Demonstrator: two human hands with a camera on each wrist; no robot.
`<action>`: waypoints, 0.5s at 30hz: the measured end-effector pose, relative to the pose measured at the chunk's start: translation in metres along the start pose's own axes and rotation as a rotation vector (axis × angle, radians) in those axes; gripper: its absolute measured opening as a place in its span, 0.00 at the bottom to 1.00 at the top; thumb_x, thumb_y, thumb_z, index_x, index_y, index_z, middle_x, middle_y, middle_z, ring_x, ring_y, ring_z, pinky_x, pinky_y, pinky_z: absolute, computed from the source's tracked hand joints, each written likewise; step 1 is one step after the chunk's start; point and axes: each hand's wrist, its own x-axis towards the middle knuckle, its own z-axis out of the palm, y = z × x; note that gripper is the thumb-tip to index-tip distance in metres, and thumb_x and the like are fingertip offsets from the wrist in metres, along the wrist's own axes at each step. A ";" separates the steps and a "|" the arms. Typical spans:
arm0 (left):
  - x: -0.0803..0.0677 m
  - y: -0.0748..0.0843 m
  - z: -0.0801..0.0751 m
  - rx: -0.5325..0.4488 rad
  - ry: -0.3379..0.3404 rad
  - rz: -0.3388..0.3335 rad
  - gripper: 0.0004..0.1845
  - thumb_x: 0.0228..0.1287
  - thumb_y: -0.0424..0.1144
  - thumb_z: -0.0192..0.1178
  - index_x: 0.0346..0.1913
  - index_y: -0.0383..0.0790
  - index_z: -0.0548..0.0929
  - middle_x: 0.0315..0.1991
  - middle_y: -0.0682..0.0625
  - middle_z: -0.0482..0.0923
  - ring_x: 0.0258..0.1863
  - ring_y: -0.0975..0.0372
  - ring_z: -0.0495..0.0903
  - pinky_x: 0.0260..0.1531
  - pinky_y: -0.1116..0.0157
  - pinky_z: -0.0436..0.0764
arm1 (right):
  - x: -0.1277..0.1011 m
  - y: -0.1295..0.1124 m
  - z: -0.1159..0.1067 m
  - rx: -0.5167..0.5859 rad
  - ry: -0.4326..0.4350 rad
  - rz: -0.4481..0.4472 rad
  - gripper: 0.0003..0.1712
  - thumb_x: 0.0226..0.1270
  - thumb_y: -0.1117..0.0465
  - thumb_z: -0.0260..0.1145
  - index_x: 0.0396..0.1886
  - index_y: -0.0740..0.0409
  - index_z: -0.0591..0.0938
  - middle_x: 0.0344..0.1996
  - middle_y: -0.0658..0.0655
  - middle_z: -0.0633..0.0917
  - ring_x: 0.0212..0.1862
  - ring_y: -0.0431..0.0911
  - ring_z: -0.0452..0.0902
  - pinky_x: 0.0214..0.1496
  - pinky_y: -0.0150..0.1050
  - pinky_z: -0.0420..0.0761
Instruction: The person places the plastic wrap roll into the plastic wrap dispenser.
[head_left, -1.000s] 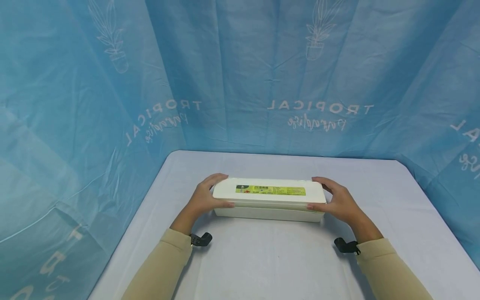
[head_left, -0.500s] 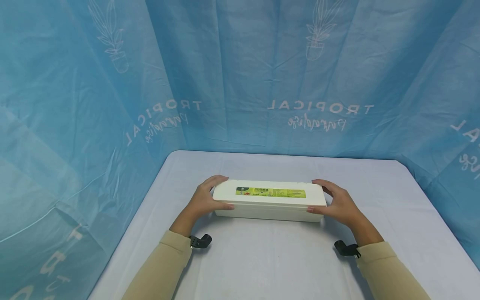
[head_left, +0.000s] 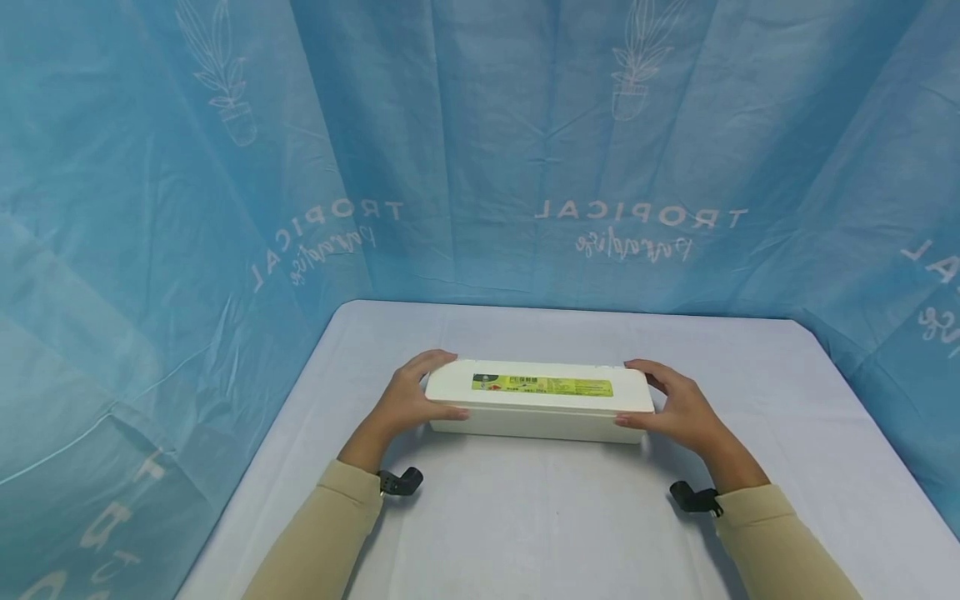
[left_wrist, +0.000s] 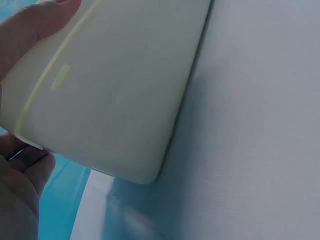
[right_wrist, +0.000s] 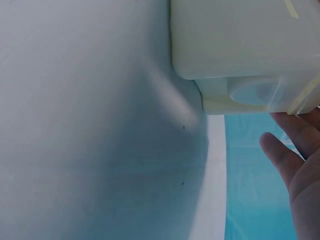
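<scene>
A long white plastic cling film dispenser [head_left: 540,427] lies crosswise on the white table, a yellow-green label [head_left: 542,385] on its lid [head_left: 630,387]. The lid sits down on the base. My left hand [head_left: 401,400] grips its left end, thumb on the front face and fingers over the back edge. At the other end my right hand [head_left: 681,407] grips it the same way. A round window [right_wrist: 256,91] shows in the dispenser's end in the right wrist view. The left wrist view shows the thumb [left_wrist: 35,25] along the lid seam.
The table [head_left: 540,517] is covered with a white cloth. Blue curtains [head_left: 480,167] with white printed lettering hang behind it and along both sides. Black wrist cameras [head_left: 401,482] are strapped below both hands.
The dispenser's lid has gone down at the front, and the gap seen one second ago has closed. Both thumbs have dropped slightly with it. In the last half second almost nothing moves.
</scene>
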 end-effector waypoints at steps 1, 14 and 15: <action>0.000 -0.001 0.000 0.001 -0.002 0.000 0.54 0.33 0.55 0.91 0.70 0.46 0.81 0.70 0.52 0.74 0.72 0.51 0.69 0.70 0.40 0.67 | 0.000 0.000 0.000 -0.003 -0.002 0.003 0.57 0.45 0.46 0.91 0.72 0.63 0.75 0.69 0.63 0.77 0.72 0.62 0.70 0.69 0.64 0.71; -0.002 -0.001 0.000 -0.005 -0.010 0.034 0.54 0.32 0.56 0.91 0.70 0.46 0.81 0.70 0.52 0.74 0.72 0.52 0.70 0.70 0.40 0.66 | -0.003 0.001 0.002 -0.007 -0.004 0.007 0.59 0.45 0.43 0.90 0.74 0.60 0.74 0.70 0.61 0.76 0.72 0.61 0.69 0.68 0.64 0.71; -0.003 -0.001 -0.001 -0.011 -0.011 0.039 0.54 0.32 0.55 0.91 0.70 0.46 0.81 0.69 0.53 0.74 0.72 0.52 0.70 0.70 0.41 0.66 | -0.004 0.001 0.002 -0.010 -0.004 0.004 0.58 0.45 0.43 0.90 0.74 0.60 0.74 0.70 0.60 0.76 0.72 0.61 0.69 0.68 0.64 0.71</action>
